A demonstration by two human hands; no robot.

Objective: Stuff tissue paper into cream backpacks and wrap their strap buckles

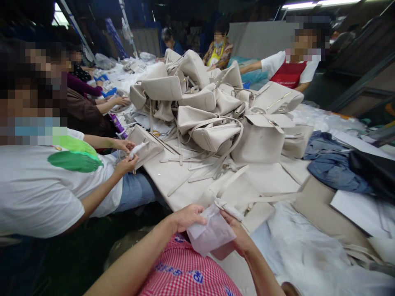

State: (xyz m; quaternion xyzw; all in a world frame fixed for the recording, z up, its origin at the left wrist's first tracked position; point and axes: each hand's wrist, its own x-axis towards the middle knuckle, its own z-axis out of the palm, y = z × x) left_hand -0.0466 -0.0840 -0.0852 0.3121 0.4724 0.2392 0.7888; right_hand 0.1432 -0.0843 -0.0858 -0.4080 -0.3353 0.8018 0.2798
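Note:
A thin, whitish translucent sheet (210,230), like tissue or soft wrapping, hangs between my two hands at the table's near edge. My left hand (189,217) pinches its upper left side between thumb and fingers. On the other side my right hand (237,234) is partly hidden behind the sheet, its fingers closed around the sheet's edge and close to a pale strap end. Just beyond lies a cream handbag (237,187) with a long strap and a metal clasp (247,210). Whether the right fingers also grip the strap cannot be made out.
A large heap of cream handbags (197,98) fills the table's middle. Loose straps (182,181) lie before it. To the right are blue cloth (336,160), cardboard (327,209) and white wrapping (302,242). A co-worker (101,172) sits close on the left; others work around the table.

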